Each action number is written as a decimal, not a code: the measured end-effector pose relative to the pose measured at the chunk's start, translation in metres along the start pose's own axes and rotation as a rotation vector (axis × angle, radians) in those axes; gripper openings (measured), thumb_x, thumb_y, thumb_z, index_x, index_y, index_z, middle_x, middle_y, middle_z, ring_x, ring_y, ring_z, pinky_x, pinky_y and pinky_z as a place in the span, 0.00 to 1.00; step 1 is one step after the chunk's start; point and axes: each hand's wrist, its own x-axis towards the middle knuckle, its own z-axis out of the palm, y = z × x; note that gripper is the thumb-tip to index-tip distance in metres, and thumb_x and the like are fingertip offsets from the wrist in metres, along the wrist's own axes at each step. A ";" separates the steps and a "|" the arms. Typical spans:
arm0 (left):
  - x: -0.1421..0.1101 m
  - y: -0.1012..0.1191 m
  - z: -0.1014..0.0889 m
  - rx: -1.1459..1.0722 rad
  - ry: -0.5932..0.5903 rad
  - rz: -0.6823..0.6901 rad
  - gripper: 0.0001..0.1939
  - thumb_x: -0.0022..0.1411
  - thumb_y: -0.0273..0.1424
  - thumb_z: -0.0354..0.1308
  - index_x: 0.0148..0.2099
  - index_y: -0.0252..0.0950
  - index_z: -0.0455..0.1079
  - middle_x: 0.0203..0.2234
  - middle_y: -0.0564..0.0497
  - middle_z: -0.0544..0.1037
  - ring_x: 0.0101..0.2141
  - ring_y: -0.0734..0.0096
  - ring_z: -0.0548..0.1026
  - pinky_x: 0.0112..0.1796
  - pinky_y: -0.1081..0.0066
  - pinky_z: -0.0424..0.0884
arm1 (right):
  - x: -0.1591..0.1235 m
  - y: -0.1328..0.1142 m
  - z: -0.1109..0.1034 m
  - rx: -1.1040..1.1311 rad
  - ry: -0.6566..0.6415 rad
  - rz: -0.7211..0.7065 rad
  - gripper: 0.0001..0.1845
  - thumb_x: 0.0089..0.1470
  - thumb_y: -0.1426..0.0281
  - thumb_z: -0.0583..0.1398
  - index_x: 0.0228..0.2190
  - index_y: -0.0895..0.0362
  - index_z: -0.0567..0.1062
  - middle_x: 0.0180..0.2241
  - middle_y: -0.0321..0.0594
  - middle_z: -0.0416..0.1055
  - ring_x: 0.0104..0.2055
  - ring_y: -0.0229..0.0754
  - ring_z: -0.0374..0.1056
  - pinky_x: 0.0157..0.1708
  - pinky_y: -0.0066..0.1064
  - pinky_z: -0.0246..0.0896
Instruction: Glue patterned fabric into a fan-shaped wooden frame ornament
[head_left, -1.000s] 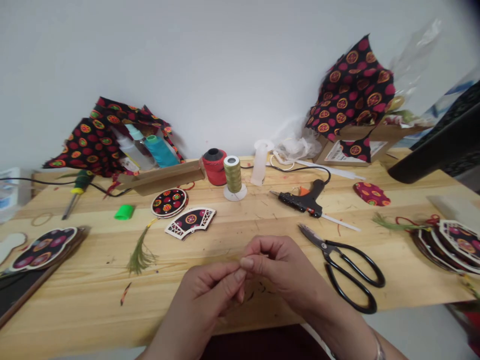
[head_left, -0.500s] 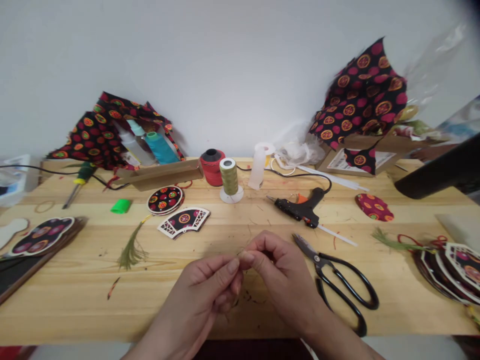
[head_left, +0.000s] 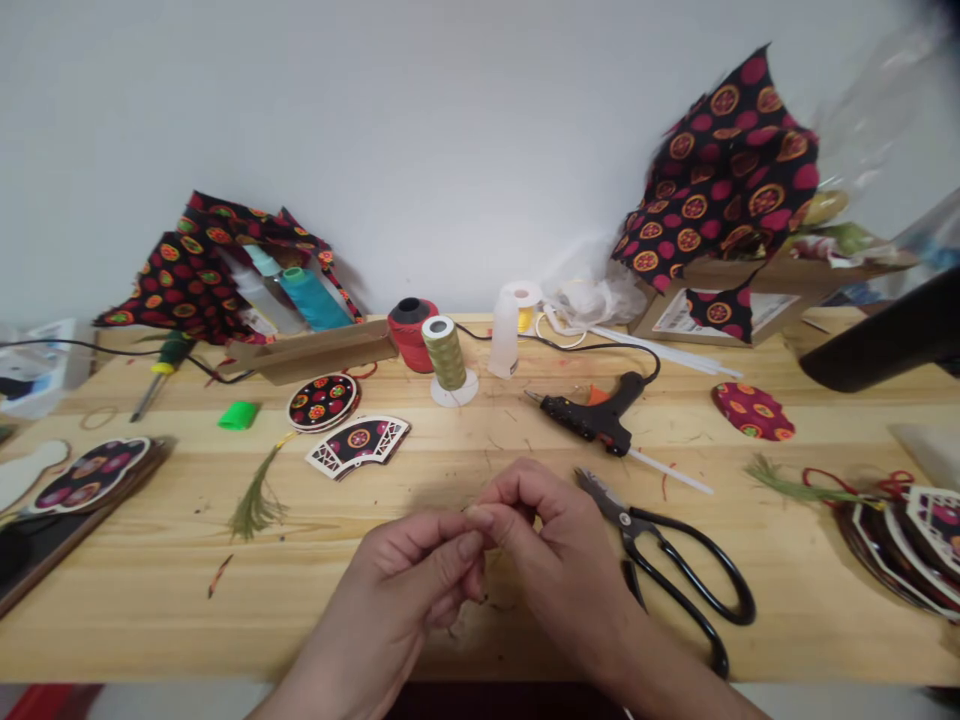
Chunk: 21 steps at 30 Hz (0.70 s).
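My left hand point(head_left: 409, 580) and my right hand point(head_left: 551, 550) meet over the front middle of the wooden table point(head_left: 150, 590). Both are closed in a pinch, fingertips touching each other. Whatever they pinch is too thin to make out; it may be a strand of thread. Black scissors point(head_left: 675, 570) lie just right of my right hand. A black glue gun point(head_left: 596, 415) lies beyond them. An olive thread spool point(head_left: 446, 355) and a red spool point(head_left: 411, 330) stand at the back middle.
Fabric-covered fan-shaped pieces point(head_left: 358, 445) and a round one point(head_left: 322, 400) lie left of centre with a green tassel point(head_left: 255, 500). Patterned fabric point(head_left: 720, 180) drapes a cardboard box at the back right. More pieces are stacked at the right edge point(head_left: 915, 530) and the left edge point(head_left: 82, 475).
Both hands stay pinched together and have barely shifted. The view has moved a little, so the table items sit slightly further left.
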 end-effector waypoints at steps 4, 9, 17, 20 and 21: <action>-0.003 0.004 -0.005 0.141 0.070 0.121 0.08 0.52 0.37 0.67 0.29 0.37 0.80 0.24 0.50 0.78 0.28 0.75 0.70 0.31 0.78 0.65 | -0.002 0.003 -0.003 0.015 0.079 -0.075 0.08 0.56 0.73 0.56 0.33 0.55 0.77 0.31 0.36 0.73 0.35 0.37 0.68 0.37 0.29 0.63; -0.002 0.008 -0.014 0.101 0.102 0.346 0.03 0.52 0.30 0.67 0.32 0.45 0.80 0.55 0.56 0.71 0.59 0.68 0.60 0.53 0.78 0.58 | -0.003 -0.001 -0.003 0.104 0.090 -0.044 0.11 0.56 0.74 0.56 0.35 0.53 0.79 0.36 0.37 0.78 0.39 0.39 0.72 0.42 0.32 0.67; 0.000 0.007 -0.031 -0.021 0.052 0.410 0.05 0.54 0.28 0.65 0.34 0.42 0.80 0.63 0.56 0.59 0.62 0.65 0.56 0.48 0.81 0.64 | 0.002 -0.016 0.026 0.436 -0.168 0.080 0.14 0.58 0.72 0.56 0.41 0.54 0.79 0.42 0.38 0.78 0.49 0.41 0.71 0.53 0.36 0.62; -0.001 0.008 -0.039 -0.060 0.042 0.436 0.04 0.56 0.28 0.64 0.33 0.40 0.80 0.63 0.55 0.59 0.62 0.63 0.54 0.48 0.81 0.65 | 0.001 -0.014 0.039 0.513 -0.217 0.069 0.15 0.59 0.71 0.54 0.43 0.54 0.79 0.42 0.38 0.78 0.50 0.41 0.70 0.54 0.35 0.60; -0.002 0.008 -0.042 -0.068 0.039 0.432 0.03 0.56 0.29 0.64 0.32 0.39 0.80 0.63 0.54 0.59 0.62 0.61 0.55 0.47 0.80 0.67 | 0.001 -0.013 0.042 0.528 -0.229 0.064 0.15 0.59 0.72 0.54 0.43 0.54 0.79 0.41 0.37 0.78 0.49 0.40 0.71 0.53 0.34 0.61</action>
